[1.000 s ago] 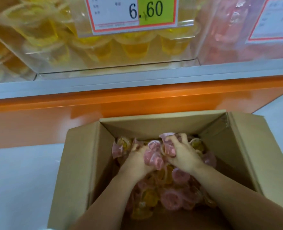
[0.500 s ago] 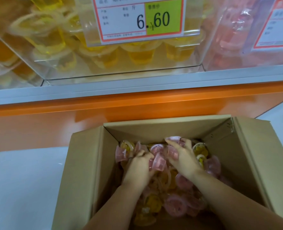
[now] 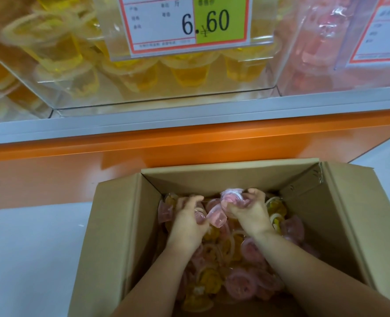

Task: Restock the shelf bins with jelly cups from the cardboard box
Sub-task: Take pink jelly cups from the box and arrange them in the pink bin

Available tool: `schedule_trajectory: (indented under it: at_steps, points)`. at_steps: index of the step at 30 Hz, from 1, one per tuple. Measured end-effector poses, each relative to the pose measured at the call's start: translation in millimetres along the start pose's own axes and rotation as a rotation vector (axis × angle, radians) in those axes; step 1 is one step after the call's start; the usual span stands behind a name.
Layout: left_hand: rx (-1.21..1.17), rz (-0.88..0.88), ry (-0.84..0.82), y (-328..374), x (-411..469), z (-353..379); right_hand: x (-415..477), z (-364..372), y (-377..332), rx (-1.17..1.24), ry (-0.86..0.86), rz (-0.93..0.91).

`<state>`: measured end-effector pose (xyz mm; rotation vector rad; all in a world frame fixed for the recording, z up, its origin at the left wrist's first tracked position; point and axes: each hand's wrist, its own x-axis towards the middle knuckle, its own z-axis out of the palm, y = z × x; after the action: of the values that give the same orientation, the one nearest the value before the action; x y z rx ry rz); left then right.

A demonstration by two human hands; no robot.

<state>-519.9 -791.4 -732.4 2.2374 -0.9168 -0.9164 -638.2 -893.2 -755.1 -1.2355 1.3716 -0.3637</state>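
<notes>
An open cardboard box (image 3: 120,236) sits low in view, holding many loose pink and yellow jelly cups (image 3: 239,282). Both my hands are inside it. My left hand (image 3: 187,223) curls its fingers round pink cups at the pile's far left. My right hand (image 3: 251,213) grips a bunch of pink jelly cups (image 3: 231,199) and holds them slightly above the pile. Above, a clear shelf bin (image 3: 189,76) is packed with yellow jelly cups. To its right, a second clear bin (image 3: 315,53) holds pink ones.
A price tag (image 3: 184,21) reading 6.60 hangs on the yellow bin's front. Below the bins runs a grey shelf rail (image 3: 189,117) over an orange panel (image 3: 75,170). White floor (image 3: 29,259) lies left of the box.
Both hands have gathered pink cups tighter and risen a little from the pile. The view has drifted down and closer, so the bins and the box appear lower.
</notes>
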Motion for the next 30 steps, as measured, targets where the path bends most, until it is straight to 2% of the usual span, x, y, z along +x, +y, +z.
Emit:
schedule_trajectory:
  at_steps: [13,17,22,25,27,30]
  points:
    - [-0.304,-0.062,-0.095,5.8,-1.3,0.1,6.4,-0.1,5.1,-0.004,-0.234,0.097]
    - [-0.278,-0.017,-0.124,8.4,-2.1,4.3,9.8,5.2,6.2,0.054,-0.230,0.109]
    - [-0.072,-0.010,-0.164,6.4,-2.4,9.7,11.8,15.8,0.4,0.056,-0.207,0.120]
    - [-0.076,-0.008,-0.116,8.6,-4.7,10.1,13.6,16.8,-0.5,0.059,-0.178,0.171]
    - [-0.147,0.005,-0.088,8.9,-3.0,6.3,9.9,15.0,-3.8,0.032,-0.207,0.158]
    - [-0.193,0.016,-0.064,8.2,-0.7,1.5,-1.4,14.0,-12.2,0.048,-0.339,0.073]
